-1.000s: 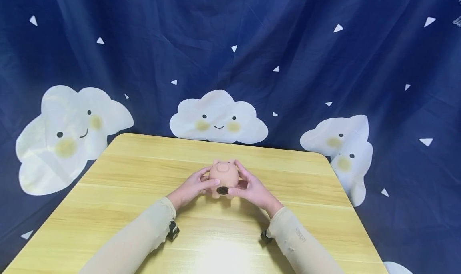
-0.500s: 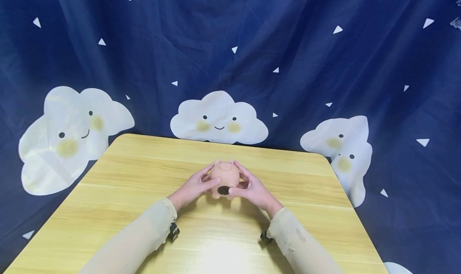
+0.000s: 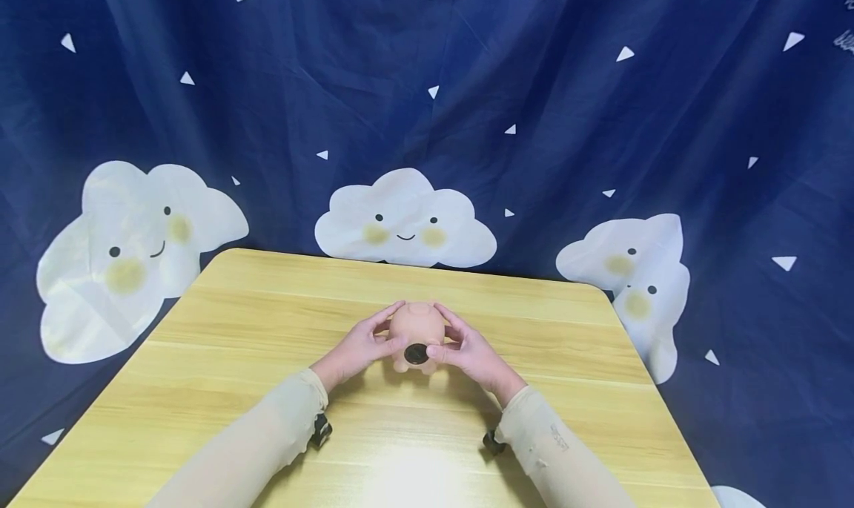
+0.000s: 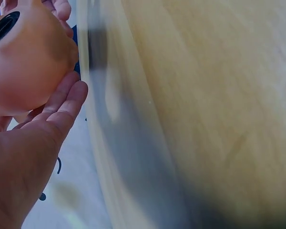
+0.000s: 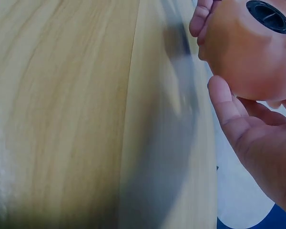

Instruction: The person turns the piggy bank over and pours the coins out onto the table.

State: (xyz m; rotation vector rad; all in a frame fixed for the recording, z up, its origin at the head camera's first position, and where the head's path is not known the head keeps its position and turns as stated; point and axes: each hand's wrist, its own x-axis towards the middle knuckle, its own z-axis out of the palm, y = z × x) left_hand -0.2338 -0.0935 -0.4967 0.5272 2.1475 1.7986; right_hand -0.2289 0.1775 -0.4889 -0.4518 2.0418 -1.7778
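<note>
You hold a pink piggy bank (image 3: 416, 330) between both hands above the middle of the wooden table (image 3: 220, 330). Your left hand (image 3: 356, 347) cups its left flank, the fingers (image 4: 66, 102) lying fairly straight and close together along the rounded body, the thumb curled onto the near side. Your right hand (image 3: 467, 351) cups the opposite flank in the same way, its fingers (image 5: 226, 107) wrapped under and round the body and the thumb pressed on beside the black round plug (image 3: 416, 354). That plug sits in the pig's underside, which is tipped toward you, so it lies between your two thumbs; the right wrist view shows it as a dark ringed cap (image 5: 268, 15) at the top of the body. The pig's small feet point down and toward you, just below your thumbs; whether they touch the table cannot be told. Both forearms in pale sleeves (image 3: 260, 441) rest near the table. Beyond your fingertips hangs a navy curtain (image 3: 534, 107) printed with smiling white clouds.
</note>
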